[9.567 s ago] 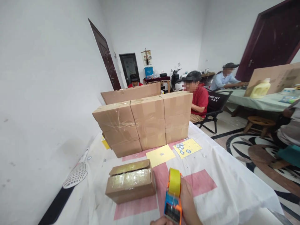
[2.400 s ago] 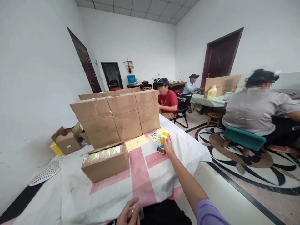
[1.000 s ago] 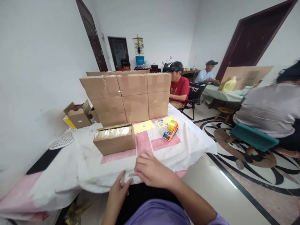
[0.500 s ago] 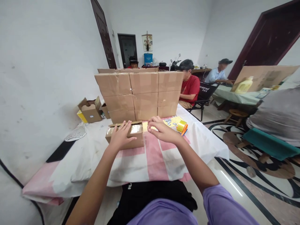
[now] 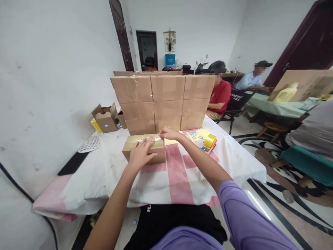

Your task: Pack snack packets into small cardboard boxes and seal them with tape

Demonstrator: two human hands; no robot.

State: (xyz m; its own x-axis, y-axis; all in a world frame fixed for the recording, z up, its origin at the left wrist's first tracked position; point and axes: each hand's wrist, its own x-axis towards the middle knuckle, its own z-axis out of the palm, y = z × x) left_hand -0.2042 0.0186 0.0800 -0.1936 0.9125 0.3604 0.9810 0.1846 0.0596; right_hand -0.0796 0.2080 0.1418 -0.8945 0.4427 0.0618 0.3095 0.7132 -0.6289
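Observation:
A small brown cardboard box (image 5: 149,158) lies near me on the tablecloth. My left hand (image 5: 142,151) rests on its top and front edge, fingers spread. Across the top runs a shiny strip of clear packing tape (image 5: 157,138). At the box's right top corner, my right hand (image 5: 169,133) pinches the strip's end; the fingertips partly hide it. To the right sits a tape dispenser (image 5: 210,142) with a yellow roll and orange and blue parts, touched by neither hand.
Stacked cardboard boxes (image 5: 168,100) form a wall behind the small box. An opened carton (image 5: 106,119) stands at the left back. A yellow printed sheet (image 5: 199,134) lies beside the dispenser. A person in a red shirt (image 5: 222,95) sits beyond the table.
My right hand has come down from above the table to the box's right top corner. My left hand stays on the box, whose top looks flatter. The view has shifted slightly.

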